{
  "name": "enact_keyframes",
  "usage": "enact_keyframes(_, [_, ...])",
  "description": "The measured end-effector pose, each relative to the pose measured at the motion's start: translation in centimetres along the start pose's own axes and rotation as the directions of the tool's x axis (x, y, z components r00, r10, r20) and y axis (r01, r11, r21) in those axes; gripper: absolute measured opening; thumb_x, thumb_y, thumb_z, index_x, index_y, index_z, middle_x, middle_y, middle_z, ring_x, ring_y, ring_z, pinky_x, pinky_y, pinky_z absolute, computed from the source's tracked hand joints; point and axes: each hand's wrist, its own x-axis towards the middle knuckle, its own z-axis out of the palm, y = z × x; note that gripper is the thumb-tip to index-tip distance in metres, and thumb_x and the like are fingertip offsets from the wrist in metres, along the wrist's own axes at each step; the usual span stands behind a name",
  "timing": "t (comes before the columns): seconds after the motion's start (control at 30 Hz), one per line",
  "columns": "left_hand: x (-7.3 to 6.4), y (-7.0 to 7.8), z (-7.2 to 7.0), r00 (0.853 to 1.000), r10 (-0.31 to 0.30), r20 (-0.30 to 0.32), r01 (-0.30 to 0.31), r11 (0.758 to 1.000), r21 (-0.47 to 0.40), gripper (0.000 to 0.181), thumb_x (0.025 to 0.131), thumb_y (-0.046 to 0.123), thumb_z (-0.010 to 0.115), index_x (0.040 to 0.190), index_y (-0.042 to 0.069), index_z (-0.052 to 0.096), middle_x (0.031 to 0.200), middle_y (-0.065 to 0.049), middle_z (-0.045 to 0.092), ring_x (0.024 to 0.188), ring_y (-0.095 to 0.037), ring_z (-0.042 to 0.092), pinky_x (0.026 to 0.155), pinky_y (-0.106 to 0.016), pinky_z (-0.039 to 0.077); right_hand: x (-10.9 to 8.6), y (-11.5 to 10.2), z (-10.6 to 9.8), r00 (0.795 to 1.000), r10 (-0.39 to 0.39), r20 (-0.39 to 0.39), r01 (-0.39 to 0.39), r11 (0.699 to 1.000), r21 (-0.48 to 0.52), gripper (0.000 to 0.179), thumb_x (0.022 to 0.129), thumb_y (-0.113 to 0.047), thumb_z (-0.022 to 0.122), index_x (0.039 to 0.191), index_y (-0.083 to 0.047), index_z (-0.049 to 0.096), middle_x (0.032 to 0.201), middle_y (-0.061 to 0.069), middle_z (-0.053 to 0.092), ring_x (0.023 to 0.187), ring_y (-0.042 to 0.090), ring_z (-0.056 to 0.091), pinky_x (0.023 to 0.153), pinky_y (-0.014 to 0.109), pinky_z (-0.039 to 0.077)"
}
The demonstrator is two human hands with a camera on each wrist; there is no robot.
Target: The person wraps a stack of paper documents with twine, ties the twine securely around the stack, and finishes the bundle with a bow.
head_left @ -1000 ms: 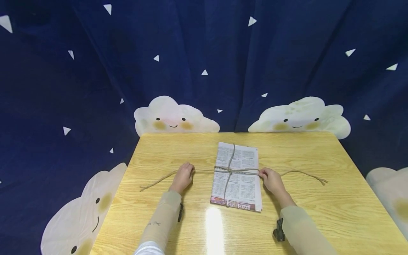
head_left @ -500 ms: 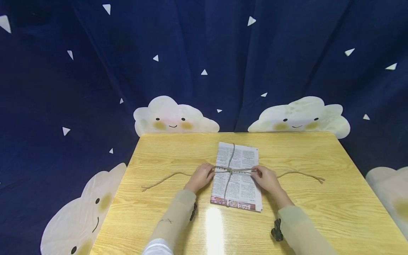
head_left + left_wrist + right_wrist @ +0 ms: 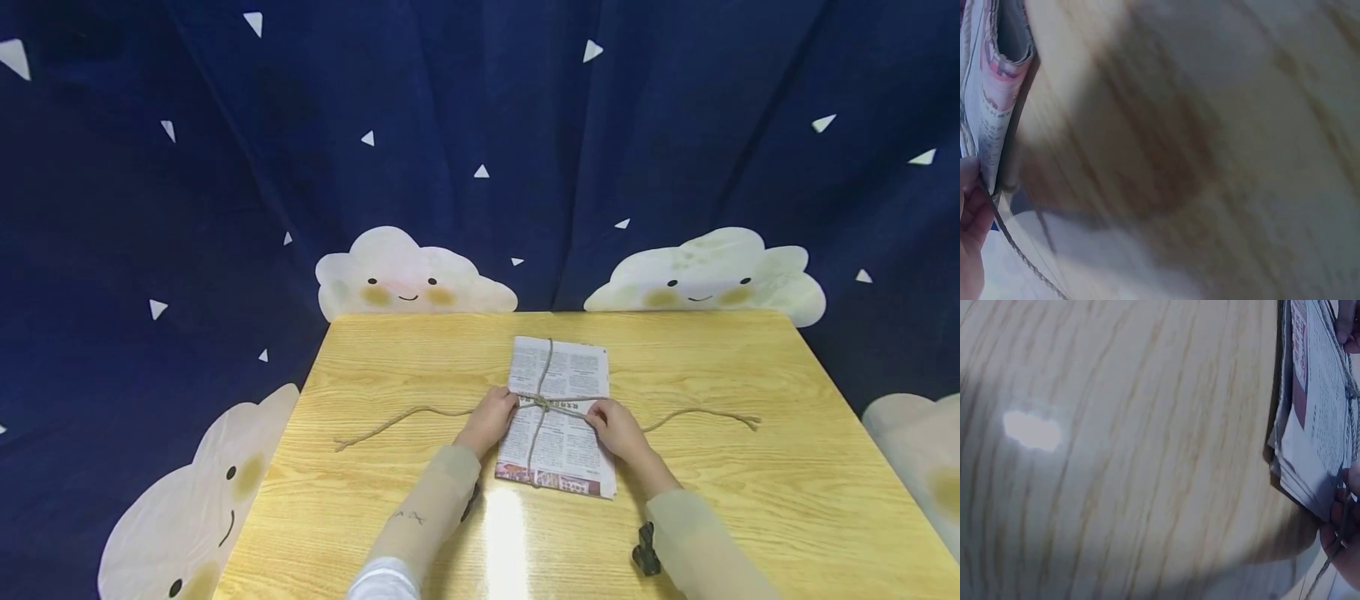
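A folded stack of newspapers (image 3: 566,450) lies on the table, bound crosswise with thin brown twine (image 3: 543,375) that meets in a knot (image 3: 542,402) near the middle. At the stack's left edge, my left hand (image 3: 491,417) pinches one end of the twine, its tail trailing left over the table. My right hand (image 3: 618,427) pinches the other end over the right part of the stack, the tail running off to the right. In the left wrist view, twine (image 3: 1013,244) hangs down from the fingers. The right wrist view shows the layered paper edges (image 3: 1282,469) beside the right hand (image 3: 1342,534).
The wooden table (image 3: 375,350) bears only the bundle and the loose twine ends around the hands. A dark blue curtain (image 3: 450,100) with white triangles and cloud shapes (image 3: 412,279) stands behind and beside the table.
Both hands have moved inward along the twine, the left one rightward to the stack's edge, the right one leftward over the paper. The twine near the knot looks slacker.
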Motion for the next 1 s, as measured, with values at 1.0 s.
enact_keyframes(1.0, [-1.2, 0.5, -0.7, 0.975, -0.187, 0.118, 0.197, 0.978, -0.073, 0.012, 0.082, 0.001, 0.060, 0.094, -0.001, 0.060, 0.091, -0.011, 0.058, 0.084, -0.022, 0.056, 0.077, -0.030, 0.050, 1.7, -0.5, 0.5, 0.995, -0.099, 0.012, 0.099, 0.994, -0.036, 0.009, 0.088, -0.012, 0.060, 0.080, -0.008, 0.058, 0.081, 0.004, 0.056, 0.074, 0.018, 0.052, 0.069, 0.037, 0.046])
